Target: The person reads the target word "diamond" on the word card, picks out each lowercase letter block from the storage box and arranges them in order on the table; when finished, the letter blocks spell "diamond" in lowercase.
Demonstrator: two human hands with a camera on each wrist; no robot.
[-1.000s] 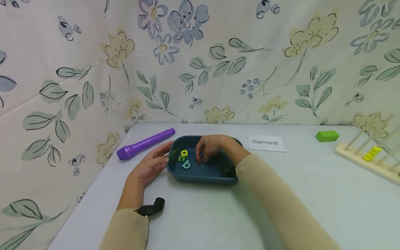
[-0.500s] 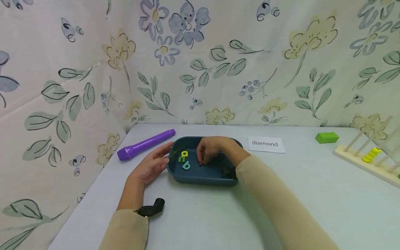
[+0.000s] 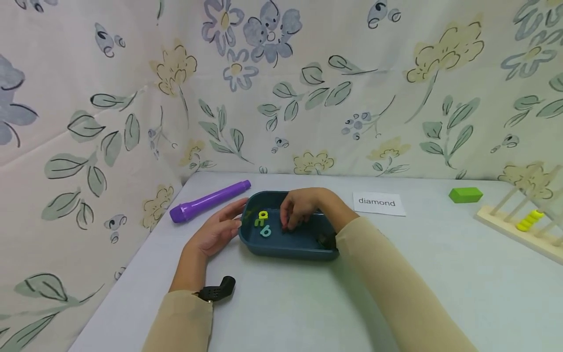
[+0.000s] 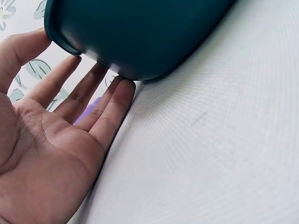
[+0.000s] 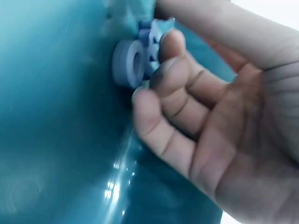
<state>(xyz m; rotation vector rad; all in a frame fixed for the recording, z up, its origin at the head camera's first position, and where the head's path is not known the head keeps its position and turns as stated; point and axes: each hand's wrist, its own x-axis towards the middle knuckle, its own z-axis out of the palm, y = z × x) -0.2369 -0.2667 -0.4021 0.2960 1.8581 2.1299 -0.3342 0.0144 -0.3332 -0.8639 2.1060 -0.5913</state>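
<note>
A dark blue-green tray [image 3: 286, 253] sits on the white table. My left hand [image 3: 218, 232] touches its left end with extended fingers; in the left wrist view the fingertips rest against the tray wall [image 4: 135, 42]. Inside the tray, my right hand [image 3: 301, 208] has bent fingers and pinches a small red piece [image 3: 285, 228] at its fingertips. To the left lie a yellow piece [image 3: 263, 215], a green n-shaped letter [image 3: 258, 222] and a light teal 6-shaped piece [image 3: 266, 231]. Purple-blue pieces [image 5: 128, 64] lie by my right fingers in the right wrist view.
A purple toy microphone-like stick [image 3: 210, 201] lies left of the tray. Behind right is a white card [image 3: 379, 203] reading "diamond". Farther right are a green block [image 3: 465, 195] and a wooden peg rack [image 3: 514, 226] with yellow beads [image 3: 530, 220]. A floral curtain [image 3: 281, 98] hangs behind.
The head view has shifted slightly. My right fingers make small movements around the pieces in the tray; blue beside the red piece has gone out of sight. My left hand stays at the tray's end.
</note>
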